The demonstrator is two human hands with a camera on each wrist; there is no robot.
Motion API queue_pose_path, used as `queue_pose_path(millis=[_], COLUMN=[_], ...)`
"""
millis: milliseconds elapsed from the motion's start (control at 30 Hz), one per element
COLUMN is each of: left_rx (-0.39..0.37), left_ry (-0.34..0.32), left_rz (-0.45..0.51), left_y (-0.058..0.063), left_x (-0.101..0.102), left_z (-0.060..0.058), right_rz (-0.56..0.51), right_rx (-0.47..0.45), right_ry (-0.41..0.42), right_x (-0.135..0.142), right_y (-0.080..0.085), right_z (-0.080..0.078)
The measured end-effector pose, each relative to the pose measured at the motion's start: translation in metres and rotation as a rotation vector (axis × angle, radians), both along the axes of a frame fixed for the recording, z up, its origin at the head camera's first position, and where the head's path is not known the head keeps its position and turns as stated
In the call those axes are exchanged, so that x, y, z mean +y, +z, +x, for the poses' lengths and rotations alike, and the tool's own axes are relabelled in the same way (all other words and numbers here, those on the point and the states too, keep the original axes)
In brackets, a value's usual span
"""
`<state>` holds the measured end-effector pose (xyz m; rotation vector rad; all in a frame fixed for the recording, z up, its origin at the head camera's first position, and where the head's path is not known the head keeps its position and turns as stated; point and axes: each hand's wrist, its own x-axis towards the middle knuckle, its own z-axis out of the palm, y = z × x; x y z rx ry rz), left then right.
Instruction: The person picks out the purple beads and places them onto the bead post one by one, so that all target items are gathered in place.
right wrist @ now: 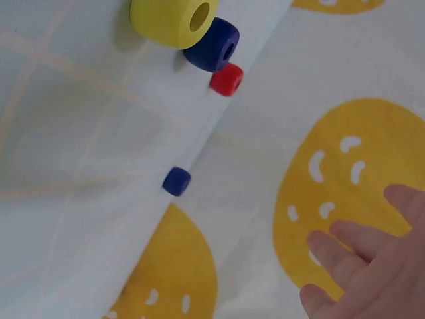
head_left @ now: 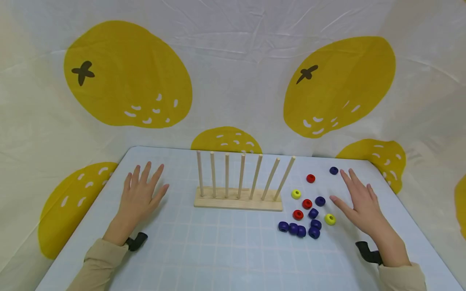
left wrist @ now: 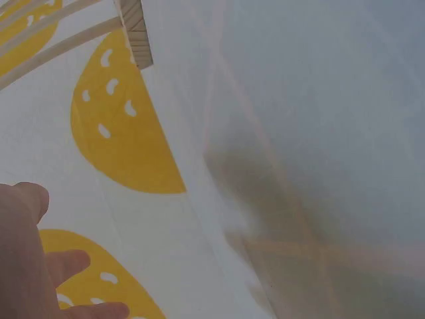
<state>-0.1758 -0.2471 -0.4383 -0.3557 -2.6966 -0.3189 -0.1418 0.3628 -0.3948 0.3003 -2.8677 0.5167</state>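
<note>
My left hand [head_left: 136, 200], fingers spread and holding nothing, is over the left part of the table, left of a wooden peg rack [head_left: 238, 204]. Several thin upright pegs stand in a row along the rack's base, with no beads on them. On the right, my right hand [head_left: 362, 206] is spread with nothing in it, beside scattered beads. Closest to its fingertips lies a dark blue bead [head_left: 333, 170]; a yellow bead [head_left: 330, 219] sits below its thumb. In the right wrist view a yellow bead [right wrist: 174, 20], a blue bead [right wrist: 214, 46] and a red bead [right wrist: 227, 80] line up.
Between rack and right hand lie more beads: red [head_left: 310, 178], yellow [head_left: 296, 194] and several blue ones [head_left: 293, 228] toward the front. The table [head_left: 218, 254] has a pale checked cover. Behind it hangs a white cloth [head_left: 233, 81] with large yellow fruit prints.
</note>
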Motion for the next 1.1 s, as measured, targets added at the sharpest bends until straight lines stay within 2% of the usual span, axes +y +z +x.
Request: queue_pose_path(millis=[133,267,333,433,600,867,1100], left_rx=[0.037,0.066,0.061,0.073,0.113,-0.056,-0.197], left_ry=[-0.064,-0.152,-0.173,-0.174,-0.167,-0.109,-0.100], left_rz=[0.146,0.352,0.444,0.542,0.640,0.766,0.882], left_y=[-0.003,-0.006,-0.008,-0.010,-0.014,-0.019,-0.023], left_x=[0.003,0.008,0.012,0.017,0.023,0.035,0.051], left_z=[-0.005,-0.010,-0.012,-0.014,-0.019,-0.022,-0.029], right_rz=[-0.156,-0.301,-0.344,-0.385,-0.468,-0.657,-0.982], right_rx=[-0.004,-0.050,-0.072,-0.091,-0.094,-0.116,-0.205], right_ry=[0.018,-0.017,-0.041,-0.049,-0.035,-0.042,0.063], right_x=[0.002,0.004,0.005,0.007,0.012,0.019,0.019], right_y=[0.002,0.003,0.002,0.000,-0.006,-0.014,-0.018], right_z=[-0.005,-0.008,-0.010,-0.015,-0.022,-0.031,-0.041])
